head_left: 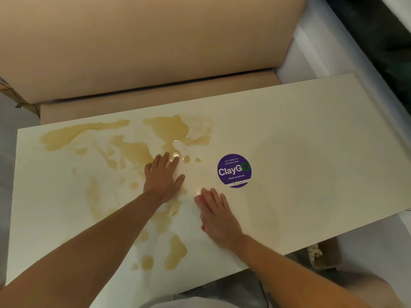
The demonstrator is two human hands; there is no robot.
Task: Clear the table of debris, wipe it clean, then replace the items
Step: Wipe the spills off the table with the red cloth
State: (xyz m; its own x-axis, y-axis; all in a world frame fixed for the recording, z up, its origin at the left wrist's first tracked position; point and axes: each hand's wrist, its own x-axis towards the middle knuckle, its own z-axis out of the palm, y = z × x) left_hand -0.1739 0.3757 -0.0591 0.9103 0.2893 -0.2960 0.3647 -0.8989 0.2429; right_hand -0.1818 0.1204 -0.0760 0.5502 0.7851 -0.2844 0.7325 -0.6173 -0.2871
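A white table (311, 138) fills the head view. Brownish spilled liquid (138, 150) lies in puddles and smears over its left half. My left hand (163, 177) lies flat on the tabletop among the puddles, fingers straight and pointing away from me. My right hand (216, 215) lies flat too, a little nearer and to the right, on a drier patch. Neither hand holds anything. No cloth or loose debris shows on the table.
A round purple "ClayGo" sticker (234, 170) is stuck on the table right of my hands. A beige padded bench (155, 52) runs behind the table. At the lower right a cardboard box (324, 256) with crumpled paper stands below the table edge.
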